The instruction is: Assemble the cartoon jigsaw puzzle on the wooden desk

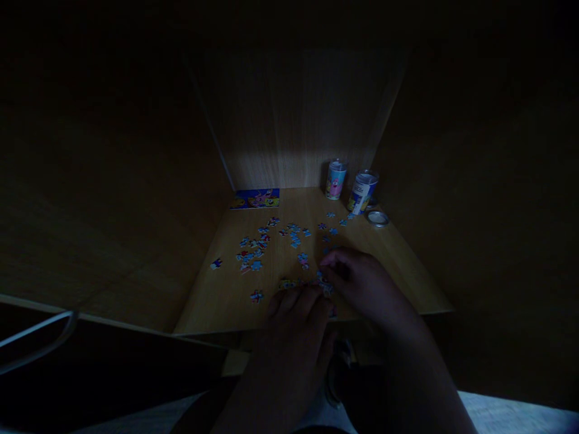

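Observation:
My left hand (pixel 301 307) lies palm down at the near edge of the wooden surface, fingers extended over a partly joined strip of jigsaw puzzle (pixel 292 283), covering much of it. Just to its right, my right hand (pixel 357 274) is curled, with thumb and fingertips close together beside a light-blue puzzle piece (pixel 319 275). Whatever may be between those fingertips is too dark and small to make out. Ahead of the hands lie a pink-and-blue piece (pixel 303 260) and a small cluster of blue pieces (pixel 295 240).
Many loose pieces (pixel 256 265) are spread on the left. A picture card (pixel 256 199) lies at the back left. Two cartoon-printed cans (pixel 335 181) stand at the back right, near a round metal lid (pixel 377 218). Wooden panels (pixel 298 120) enclose the dim space.

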`<action>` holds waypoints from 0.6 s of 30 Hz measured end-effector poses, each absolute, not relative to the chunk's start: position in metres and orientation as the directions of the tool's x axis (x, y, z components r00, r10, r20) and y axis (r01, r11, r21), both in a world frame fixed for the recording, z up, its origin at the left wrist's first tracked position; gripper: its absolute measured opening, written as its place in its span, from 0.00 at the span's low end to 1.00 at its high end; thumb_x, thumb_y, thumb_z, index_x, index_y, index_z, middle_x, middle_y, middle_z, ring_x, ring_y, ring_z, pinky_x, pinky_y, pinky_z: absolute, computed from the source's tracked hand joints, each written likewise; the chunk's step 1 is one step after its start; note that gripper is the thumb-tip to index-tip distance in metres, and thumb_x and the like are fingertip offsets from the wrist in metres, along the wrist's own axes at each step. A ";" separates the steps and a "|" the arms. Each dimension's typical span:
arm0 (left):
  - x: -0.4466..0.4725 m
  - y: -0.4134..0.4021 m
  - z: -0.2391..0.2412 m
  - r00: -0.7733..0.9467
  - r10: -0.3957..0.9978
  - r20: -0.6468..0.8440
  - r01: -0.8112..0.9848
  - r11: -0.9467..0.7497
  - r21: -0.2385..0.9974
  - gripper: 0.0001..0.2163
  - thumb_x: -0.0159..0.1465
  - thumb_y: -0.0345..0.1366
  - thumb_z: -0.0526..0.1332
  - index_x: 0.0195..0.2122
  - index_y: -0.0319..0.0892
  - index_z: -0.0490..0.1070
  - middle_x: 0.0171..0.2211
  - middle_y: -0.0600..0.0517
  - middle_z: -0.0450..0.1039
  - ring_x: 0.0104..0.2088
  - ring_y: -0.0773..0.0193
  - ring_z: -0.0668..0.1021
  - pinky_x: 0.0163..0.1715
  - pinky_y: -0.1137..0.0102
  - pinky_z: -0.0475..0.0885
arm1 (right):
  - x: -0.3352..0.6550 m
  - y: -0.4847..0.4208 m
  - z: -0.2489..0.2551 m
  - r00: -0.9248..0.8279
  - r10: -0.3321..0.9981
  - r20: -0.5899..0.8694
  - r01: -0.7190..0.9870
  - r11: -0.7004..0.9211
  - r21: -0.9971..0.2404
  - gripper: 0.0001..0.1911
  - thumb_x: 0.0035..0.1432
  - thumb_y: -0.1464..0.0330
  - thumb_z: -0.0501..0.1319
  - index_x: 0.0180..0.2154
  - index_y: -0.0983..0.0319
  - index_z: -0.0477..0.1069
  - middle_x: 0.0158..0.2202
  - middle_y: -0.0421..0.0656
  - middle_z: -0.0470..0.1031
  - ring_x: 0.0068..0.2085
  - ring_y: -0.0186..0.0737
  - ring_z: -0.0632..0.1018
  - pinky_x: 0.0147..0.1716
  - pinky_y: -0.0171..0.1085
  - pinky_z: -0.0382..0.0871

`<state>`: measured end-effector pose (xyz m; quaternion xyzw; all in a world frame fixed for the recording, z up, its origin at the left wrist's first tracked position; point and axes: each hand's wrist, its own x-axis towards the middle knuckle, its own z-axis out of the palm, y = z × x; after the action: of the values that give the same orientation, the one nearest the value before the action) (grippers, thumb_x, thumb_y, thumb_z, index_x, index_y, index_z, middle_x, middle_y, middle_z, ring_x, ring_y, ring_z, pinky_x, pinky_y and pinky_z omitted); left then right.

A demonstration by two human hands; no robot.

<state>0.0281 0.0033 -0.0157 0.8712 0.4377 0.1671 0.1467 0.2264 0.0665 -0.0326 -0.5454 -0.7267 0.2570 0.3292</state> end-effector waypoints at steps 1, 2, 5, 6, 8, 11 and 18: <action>0.028 0.003 -0.016 0.563 0.809 0.166 0.712 -0.577 0.400 0.14 0.68 0.26 0.65 0.53 0.46 0.72 0.57 0.49 0.74 0.58 0.48 0.74 0.61 0.45 0.71 | 0.226 0.066 -0.033 -0.187 0.962 0.199 0.621 0.273 -0.735 0.06 0.65 0.71 0.63 0.40 0.57 0.78 0.36 0.39 0.83 0.35 0.38 0.81 0.37 0.36 0.70; 0.028 0.003 -0.016 0.564 0.808 0.170 0.711 -0.580 0.398 0.14 0.67 0.26 0.65 0.53 0.46 0.72 0.57 0.49 0.74 0.58 0.48 0.74 0.61 0.45 0.71 | 0.226 0.066 -0.033 -0.185 0.962 0.202 0.618 0.274 -0.737 0.06 0.65 0.71 0.63 0.40 0.57 0.78 0.35 0.39 0.83 0.35 0.38 0.81 0.36 0.36 0.70; 0.028 0.003 -0.018 0.560 0.807 0.187 0.709 -0.584 0.396 0.14 0.68 0.26 0.64 0.53 0.46 0.72 0.58 0.48 0.74 0.58 0.48 0.74 0.61 0.46 0.71 | 0.226 0.067 -0.034 -0.184 0.960 0.209 0.612 0.279 -0.740 0.06 0.66 0.71 0.62 0.40 0.57 0.78 0.36 0.39 0.83 0.35 0.38 0.81 0.36 0.36 0.70; 0.028 0.003 -0.018 0.558 0.808 0.189 0.710 -0.583 0.395 0.14 0.68 0.27 0.64 0.53 0.46 0.72 0.59 0.48 0.74 0.59 0.47 0.74 0.61 0.45 0.71 | 0.226 0.067 -0.034 -0.187 0.960 0.209 0.611 0.281 -0.740 0.06 0.66 0.71 0.62 0.40 0.57 0.78 0.36 0.39 0.83 0.35 0.38 0.81 0.37 0.36 0.70; 0.028 0.003 -0.018 0.558 0.809 0.187 0.713 -0.582 0.391 0.15 0.68 0.27 0.65 0.54 0.46 0.72 0.59 0.48 0.73 0.59 0.47 0.74 0.62 0.45 0.71 | 0.227 0.067 -0.035 -0.193 0.959 0.209 0.610 0.284 -0.740 0.06 0.66 0.71 0.62 0.40 0.56 0.78 0.37 0.39 0.83 0.36 0.38 0.82 0.38 0.37 0.71; 0.028 0.002 -0.017 0.565 0.804 0.186 0.709 -0.588 0.388 0.15 0.68 0.27 0.65 0.54 0.46 0.72 0.59 0.48 0.73 0.60 0.47 0.73 0.62 0.45 0.71 | 0.227 0.067 -0.034 -0.200 0.958 0.207 0.611 0.287 -0.738 0.05 0.66 0.70 0.62 0.40 0.57 0.78 0.35 0.39 0.83 0.35 0.38 0.81 0.36 0.37 0.70; 0.028 0.002 -0.015 0.557 0.815 0.159 0.721 -0.570 0.393 0.14 0.68 0.28 0.66 0.53 0.47 0.72 0.59 0.49 0.74 0.60 0.48 0.74 0.63 0.47 0.70 | 0.225 0.066 -0.032 -0.181 0.965 0.190 0.619 0.262 -0.741 0.06 0.65 0.71 0.63 0.40 0.57 0.78 0.35 0.38 0.82 0.35 0.37 0.81 0.36 0.37 0.70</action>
<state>0.0277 0.0021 -0.0149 0.8708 0.4410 0.1639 0.1429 0.2252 0.0656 -0.0315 -0.5480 -0.7225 0.2621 0.3301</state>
